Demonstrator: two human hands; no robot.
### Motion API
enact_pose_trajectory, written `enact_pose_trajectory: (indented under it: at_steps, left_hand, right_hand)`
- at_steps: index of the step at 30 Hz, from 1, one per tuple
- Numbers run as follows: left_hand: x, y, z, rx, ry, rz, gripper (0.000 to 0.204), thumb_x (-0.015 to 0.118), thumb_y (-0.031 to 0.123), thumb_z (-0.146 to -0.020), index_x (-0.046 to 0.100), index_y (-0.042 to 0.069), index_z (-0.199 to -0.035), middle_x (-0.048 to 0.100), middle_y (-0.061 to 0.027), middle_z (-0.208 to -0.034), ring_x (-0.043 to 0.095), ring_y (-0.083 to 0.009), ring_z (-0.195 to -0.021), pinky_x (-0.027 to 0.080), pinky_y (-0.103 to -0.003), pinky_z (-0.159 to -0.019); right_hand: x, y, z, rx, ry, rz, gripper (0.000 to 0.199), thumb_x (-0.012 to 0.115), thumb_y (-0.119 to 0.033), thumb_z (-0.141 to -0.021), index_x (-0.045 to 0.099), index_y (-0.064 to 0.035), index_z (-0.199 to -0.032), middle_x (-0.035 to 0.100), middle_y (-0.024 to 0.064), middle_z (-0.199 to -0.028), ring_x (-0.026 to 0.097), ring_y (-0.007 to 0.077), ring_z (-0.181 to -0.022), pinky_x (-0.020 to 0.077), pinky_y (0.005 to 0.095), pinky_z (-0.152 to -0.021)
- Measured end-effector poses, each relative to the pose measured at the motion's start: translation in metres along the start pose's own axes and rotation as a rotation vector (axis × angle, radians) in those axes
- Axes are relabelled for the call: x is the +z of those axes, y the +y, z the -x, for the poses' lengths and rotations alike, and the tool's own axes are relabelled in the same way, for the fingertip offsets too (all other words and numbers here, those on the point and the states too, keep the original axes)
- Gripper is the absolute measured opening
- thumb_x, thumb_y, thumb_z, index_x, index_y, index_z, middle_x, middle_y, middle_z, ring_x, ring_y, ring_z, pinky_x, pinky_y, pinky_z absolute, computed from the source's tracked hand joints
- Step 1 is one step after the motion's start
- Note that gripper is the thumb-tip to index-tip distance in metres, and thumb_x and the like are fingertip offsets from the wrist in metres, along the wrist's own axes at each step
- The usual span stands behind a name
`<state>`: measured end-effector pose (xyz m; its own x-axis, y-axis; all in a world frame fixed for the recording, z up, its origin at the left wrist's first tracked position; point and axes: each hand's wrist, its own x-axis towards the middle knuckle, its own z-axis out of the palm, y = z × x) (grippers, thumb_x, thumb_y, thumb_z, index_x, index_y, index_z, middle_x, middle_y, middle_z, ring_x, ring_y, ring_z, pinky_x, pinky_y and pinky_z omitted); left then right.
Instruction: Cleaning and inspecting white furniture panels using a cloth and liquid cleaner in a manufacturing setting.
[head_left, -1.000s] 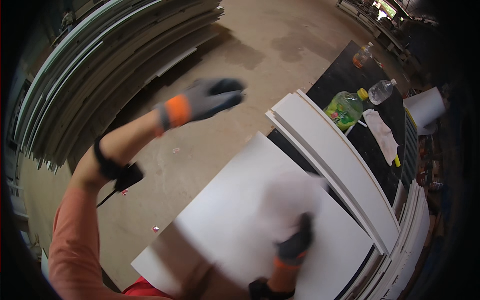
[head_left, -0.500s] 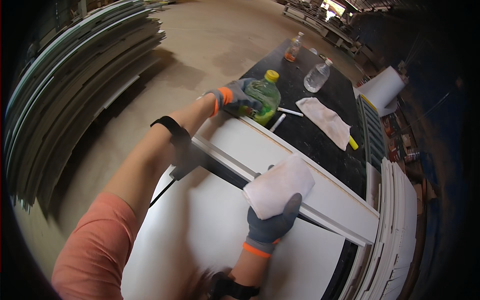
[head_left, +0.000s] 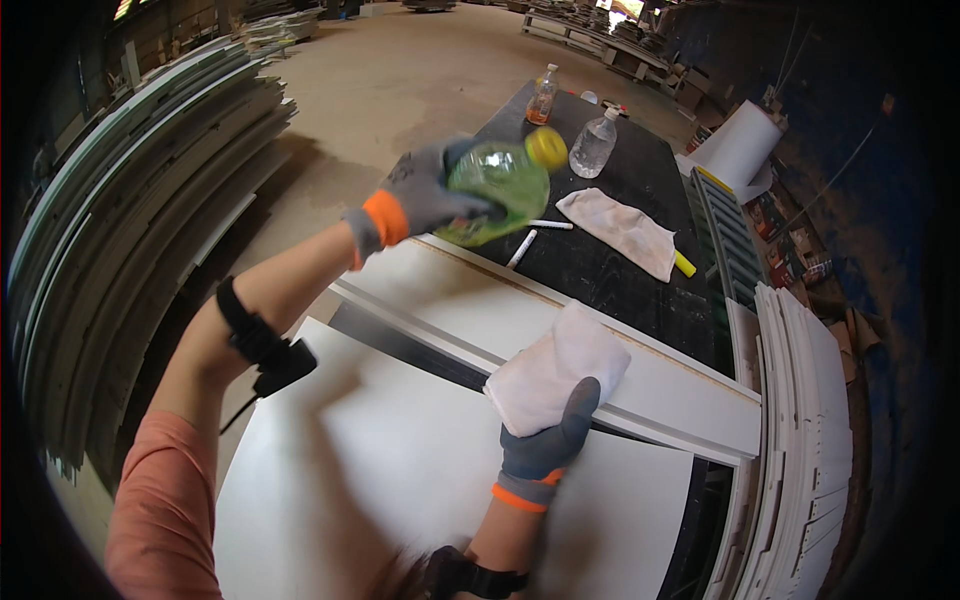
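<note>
Gripped in my gloved left hand (head_left: 432, 190) is a green plastic bottle (head_left: 500, 190) with a yellow cap, tilted with its cap to the right above the black tabletop (head_left: 640, 315). My gloved right hand (head_left: 545, 445) holds a folded pale cloth (head_left: 560, 368), thumb on top, over a white panel strip (head_left: 670, 400). Beyond the strip lie white markers (head_left: 521, 249) and a second cloth (head_left: 622, 232) with a yellow stick-like thing (head_left: 684, 263) at its end. A white sheet (head_left: 330, 470) lies below both arms.
A clear bottle (head_left: 594, 146) and a bottle of orange liquid (head_left: 542, 95) stand at the table's far end. Stacked panels rise on the left (head_left: 130, 230), and white strips (head_left: 800, 420) are piled on the right. Behind them is a large white roll (head_left: 738, 145).
My left hand has lifted the green bottle off the table and tipped it from upright toward the right. The right hand still holds the folded cloth. The view has shifted slightly.
</note>
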<state>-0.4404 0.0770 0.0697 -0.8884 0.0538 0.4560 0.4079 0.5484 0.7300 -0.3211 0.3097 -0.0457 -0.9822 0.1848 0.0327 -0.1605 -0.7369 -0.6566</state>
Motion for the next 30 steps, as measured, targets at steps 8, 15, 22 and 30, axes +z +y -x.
enact_pose_trajectory:
  at_steps: [8, 15, 22, 30]
  left_hand:
    - [0.015, 0.035, 0.089, 0.322, -0.127, -0.522, 0.062, 0.084, 0.027, -0.061, 0.058, 0.006, -0.113, 0.060, -0.0147, -0.112, 0.057, -0.0344, -0.106, 0.046, -0.042, -0.092]
    - [0.018, 0.054, 0.090, 0.402, -0.391, -0.911, 0.055, 0.080, 0.022, -0.059, 0.057, 0.008, -0.107, 0.058, -0.0120, -0.103, 0.056, -0.0306, -0.100, 0.044, -0.041, -0.093]
    - [0.018, 0.064, 0.086, 0.494, -0.396, -0.975, 0.053, 0.078, 0.022, -0.061, 0.057, 0.007, -0.107, 0.058, -0.0118, -0.105, 0.056, -0.0297, -0.101, 0.044, -0.041, -0.094]
    - [0.019, 0.058, 0.086, 0.452, -0.379, -0.896, 0.054, 0.080, 0.017, -0.060, 0.057, 0.006, -0.108, 0.059, -0.0134, -0.109, 0.056, -0.0323, -0.108, 0.044, -0.042, -0.097]
  right_hand:
    - [0.017, -0.012, 0.006, -0.005, -0.096, -0.040, 0.071, 0.053, -0.051, -0.092, 0.036, -0.0005, -0.139, 0.051, 0.0141, -0.130, 0.052, 0.0278, -0.117, 0.0451, 0.0398, -0.098]
    - [0.016, -0.007, 0.009, 0.017, -0.122, -0.008, 0.077, 0.048, -0.055, -0.093, 0.031, -0.0005, -0.144, 0.042, 0.0165, -0.140, 0.045, 0.0300, -0.127, 0.0407, 0.0402, -0.104]
    - [0.026, -0.010, 0.011, 0.008, -0.215, 0.067, 0.081, 0.041, -0.058, -0.094, 0.031, 0.0054, -0.143, 0.040, 0.0184, -0.142, 0.044, 0.0283, -0.129, 0.0377, 0.0375, -0.106]
    - [0.028, -0.016, 0.009, -0.010, -0.184, 0.066, 0.074, 0.043, -0.055, -0.095, 0.033, 0.0015, -0.142, 0.043, 0.0162, -0.138, 0.045, 0.0277, -0.125, 0.0390, 0.0380, -0.104]
